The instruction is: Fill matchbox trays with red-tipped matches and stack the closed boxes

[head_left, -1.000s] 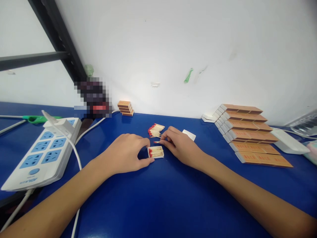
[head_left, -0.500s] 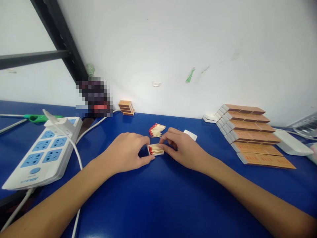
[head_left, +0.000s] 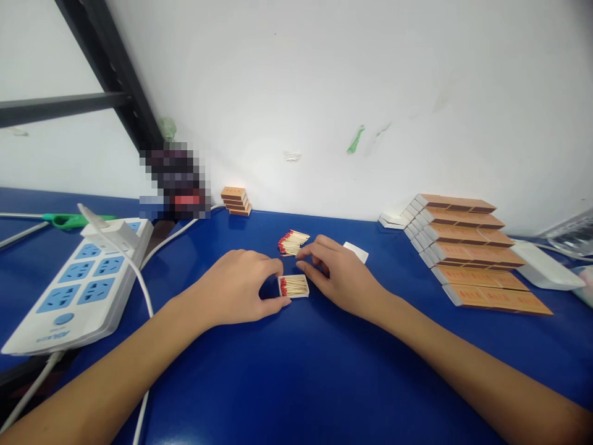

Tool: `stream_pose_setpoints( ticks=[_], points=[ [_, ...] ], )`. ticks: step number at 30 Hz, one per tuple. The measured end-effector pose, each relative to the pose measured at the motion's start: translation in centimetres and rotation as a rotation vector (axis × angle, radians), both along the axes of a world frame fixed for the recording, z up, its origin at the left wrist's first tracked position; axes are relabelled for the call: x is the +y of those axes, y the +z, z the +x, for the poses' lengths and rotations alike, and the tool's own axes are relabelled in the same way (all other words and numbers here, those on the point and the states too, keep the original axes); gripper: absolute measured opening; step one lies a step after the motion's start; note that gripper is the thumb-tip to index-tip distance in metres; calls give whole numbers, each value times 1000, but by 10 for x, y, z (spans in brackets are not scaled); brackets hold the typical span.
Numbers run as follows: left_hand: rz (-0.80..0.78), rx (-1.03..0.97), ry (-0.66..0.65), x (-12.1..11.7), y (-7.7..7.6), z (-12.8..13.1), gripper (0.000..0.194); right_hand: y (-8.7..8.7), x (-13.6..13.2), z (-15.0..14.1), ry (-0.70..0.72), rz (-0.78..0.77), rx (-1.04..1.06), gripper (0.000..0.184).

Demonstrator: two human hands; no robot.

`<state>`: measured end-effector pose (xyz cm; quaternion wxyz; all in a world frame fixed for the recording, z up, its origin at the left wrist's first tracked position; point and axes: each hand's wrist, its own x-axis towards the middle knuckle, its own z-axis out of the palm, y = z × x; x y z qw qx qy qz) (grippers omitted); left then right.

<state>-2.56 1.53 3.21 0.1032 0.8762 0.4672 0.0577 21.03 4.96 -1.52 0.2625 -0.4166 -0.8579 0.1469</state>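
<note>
A small white matchbox tray [head_left: 300, 296] lies on the blue table, filled with red-tipped matches [head_left: 294, 285]. My left hand [head_left: 243, 285] steadies its left end between thumb and curled fingers. Just behind the tray is a loose pile of matches [head_left: 291, 242], red heads to the left. My right hand [head_left: 336, 267] hovers by the pile's lower right corner, thumb and forefinger slightly apart, with no match visible between them. Partly behind that hand rests a flat white piece [head_left: 356, 251], its kind unclear.
Stepped rows of orange matchboxes [head_left: 482, 253] stand at right, beside a white block-like object [head_left: 546, 266]. A short matchbox stack [head_left: 236, 201] is against the wall. On the left are a white power strip [head_left: 88, 278], its cables and a green-handled tool [head_left: 69, 220].
My right hand has lifted off the matches in the tray and moved slightly back toward the loose pile. The tray has shifted slightly right and nearer, with my left hand still at its end.
</note>
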Motion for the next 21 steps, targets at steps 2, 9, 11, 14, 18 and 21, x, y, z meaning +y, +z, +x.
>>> stream_pose_setpoints(
  ticks=[2,9,11,14,18,21],
  points=[
    [-9,-3,-5,0,0,1,25,-4,4,-2,-59,5,-24,14],
    [-8,3,-6,0,1,2,25,-9,12,-6,-120,-31,-49,7],
    [-8,-2,-5,-1,1,1,25,-9,12,-4,-109,-10,-50,7],
    [-1,-7,-7,-1,1,1,25,-10,13,-1,-89,19,-62,8],
    [5,0,-14,0,0,0,26,-10,11,1,-64,43,-89,9],
    [6,0,-20,0,0,0,26,-9,10,1,-39,51,-103,10]
  ],
)
